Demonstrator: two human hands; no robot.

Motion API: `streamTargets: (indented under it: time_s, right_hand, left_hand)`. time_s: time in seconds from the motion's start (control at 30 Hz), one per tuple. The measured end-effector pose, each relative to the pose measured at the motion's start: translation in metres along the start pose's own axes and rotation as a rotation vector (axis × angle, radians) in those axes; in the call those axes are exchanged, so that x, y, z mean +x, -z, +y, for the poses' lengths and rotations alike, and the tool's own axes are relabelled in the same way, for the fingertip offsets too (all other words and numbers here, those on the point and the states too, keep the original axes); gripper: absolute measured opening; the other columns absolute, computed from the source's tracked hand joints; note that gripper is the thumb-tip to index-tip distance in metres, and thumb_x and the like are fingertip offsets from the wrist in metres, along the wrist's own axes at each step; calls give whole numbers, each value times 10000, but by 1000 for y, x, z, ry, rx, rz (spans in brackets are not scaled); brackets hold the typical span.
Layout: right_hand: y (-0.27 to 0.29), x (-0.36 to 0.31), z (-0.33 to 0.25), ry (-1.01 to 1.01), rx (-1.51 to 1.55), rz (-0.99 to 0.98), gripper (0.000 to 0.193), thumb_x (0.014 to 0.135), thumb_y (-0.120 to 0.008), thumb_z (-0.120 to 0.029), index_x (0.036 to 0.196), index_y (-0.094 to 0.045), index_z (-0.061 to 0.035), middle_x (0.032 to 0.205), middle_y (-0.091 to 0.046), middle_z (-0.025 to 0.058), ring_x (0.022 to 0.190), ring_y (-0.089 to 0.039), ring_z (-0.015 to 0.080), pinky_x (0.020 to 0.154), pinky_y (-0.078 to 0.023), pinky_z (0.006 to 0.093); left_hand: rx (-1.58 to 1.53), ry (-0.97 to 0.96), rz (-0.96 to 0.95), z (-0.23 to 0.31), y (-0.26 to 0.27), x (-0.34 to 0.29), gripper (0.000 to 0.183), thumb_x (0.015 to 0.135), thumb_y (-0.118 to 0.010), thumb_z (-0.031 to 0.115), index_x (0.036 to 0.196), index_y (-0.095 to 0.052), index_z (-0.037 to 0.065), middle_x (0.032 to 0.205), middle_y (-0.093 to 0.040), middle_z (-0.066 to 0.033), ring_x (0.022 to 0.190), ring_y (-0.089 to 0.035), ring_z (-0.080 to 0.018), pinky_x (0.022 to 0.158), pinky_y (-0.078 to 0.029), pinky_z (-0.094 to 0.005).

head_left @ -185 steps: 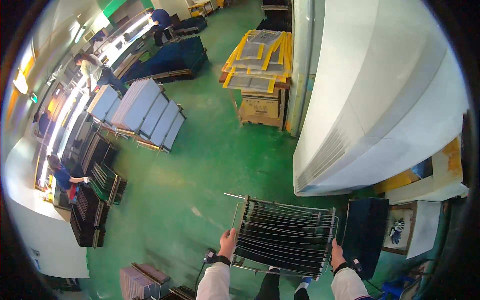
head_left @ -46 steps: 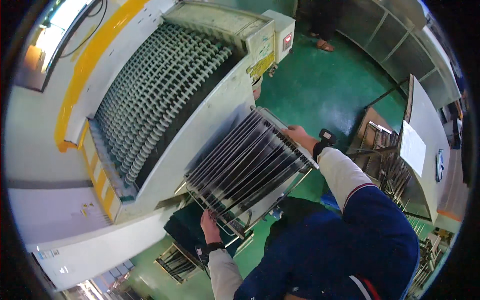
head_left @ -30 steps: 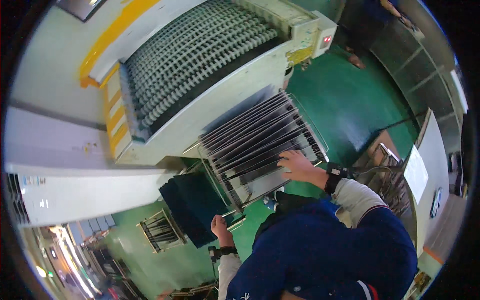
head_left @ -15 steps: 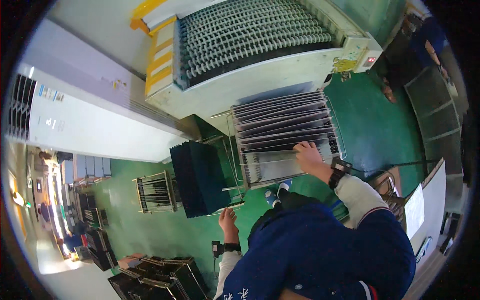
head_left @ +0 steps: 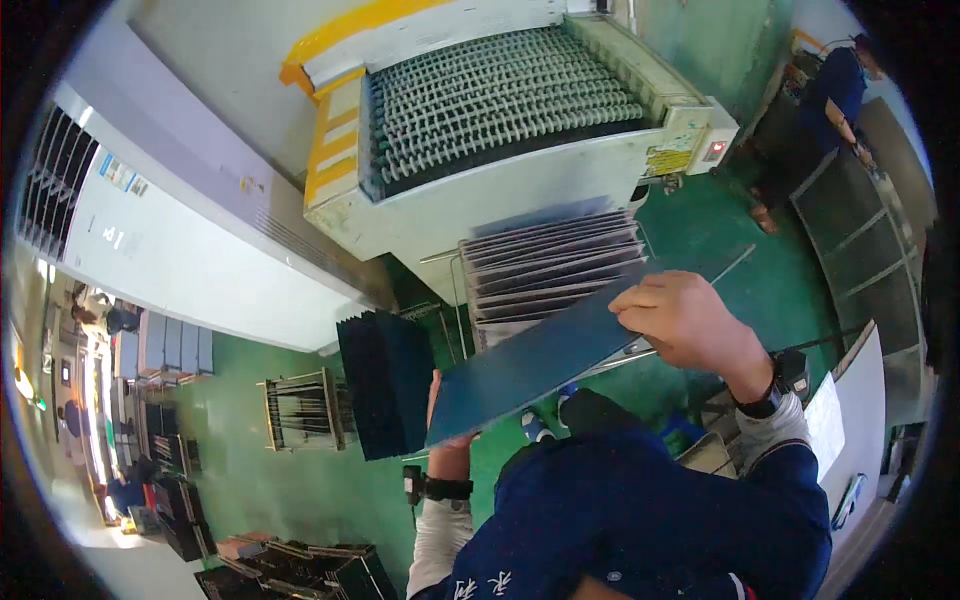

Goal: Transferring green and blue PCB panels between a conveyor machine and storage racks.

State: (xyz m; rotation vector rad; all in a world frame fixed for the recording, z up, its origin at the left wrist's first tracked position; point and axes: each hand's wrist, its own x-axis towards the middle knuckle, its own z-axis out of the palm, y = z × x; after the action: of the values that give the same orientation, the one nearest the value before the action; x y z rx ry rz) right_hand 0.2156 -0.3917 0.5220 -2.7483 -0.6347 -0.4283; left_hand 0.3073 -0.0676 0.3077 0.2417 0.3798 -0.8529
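Observation:
A thin, dark blue rectangular panel point(head_left: 540, 362) is held tilted in the air in front of my body, above the near side of a wire rack. My right hand point(head_left: 680, 315) pinches its upper edge near the right end. At the left end, my left hand point(head_left: 452, 458) grips the panel, thumb at the edge and the other fingers partly hidden by it. Behind it, the rack point(head_left: 455, 290) holds several thin panels point(head_left: 545, 265) on edge in a row. To the left of the rack stands a block of dark panels point(head_left: 385, 385), close to my left hand.
A roller conveyor machine point(head_left: 500, 110) stands beyond the rack. A white cabinet point(head_left: 200, 250) leans across the left. Another rack point(head_left: 305, 410) is on the green floor, with dark racks point(head_left: 300, 572) lower left. A co-worker point(head_left: 835, 100) stands at far right beside a grey metal frame point(head_left: 860, 250).
My right hand has lifted the panel out of the rack's near end and up toward me. My left hand has risen from beside the dark block and taken the panel's left end.

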Motion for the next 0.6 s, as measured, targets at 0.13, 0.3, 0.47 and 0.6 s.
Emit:
streamTargets:
  time_s: [0.13, 0.3, 0.47, 0.6]
  right_hand:
    - [26, 9, -2, 65, -117, 83, 118, 631, -585, -72, 746, -581, -47, 891, -620, 34, 756, -587, 217, 657, -477, 349]
    - [34, 20, 40, 105, -183, 271, 256, 615, -599, -16, 865, -635, -54, 1007, -618, 52, 1015, -555, 260, 850, -433, 413]
    - [-13, 20, 112, -67, -159, 423, 350, 649, -583, 29, 983, -627, -66, 1118, -569, 101, 1071, -513, 307, 888, -412, 433]
    - [-88, -27, 164, -436, 194, 411, 426, 725, -637, -56, 1142, -554, -79, 1110, -560, 163, 994, -527, 345, 863, -441, 418]
  left_hand:
    - [294, -90, -86, 23, -30, -18, 403, 917, -454, 381, 1101, -554, 36, 1095, -598, -133, 973, -586, -259, 851, -478, -401]
    - [297, -225, -94, 20, -71, 0, 393, 908, -450, 305, 1188, -499, 33, 1152, -573, -140, 1009, -578, -290, 869, -465, -409]
    - [337, -505, -34, 19, -44, 53, 335, 872, -532, 165, 1177, -501, 32, 1141, -583, -85, 1031, -558, -231, 862, -450, -377]
    - [433, -432, 41, -18, -45, 106, 239, 860, -546, 58, 1092, -544, 115, 1038, -600, -46, 891, -588, -205, 771, -500, -362]
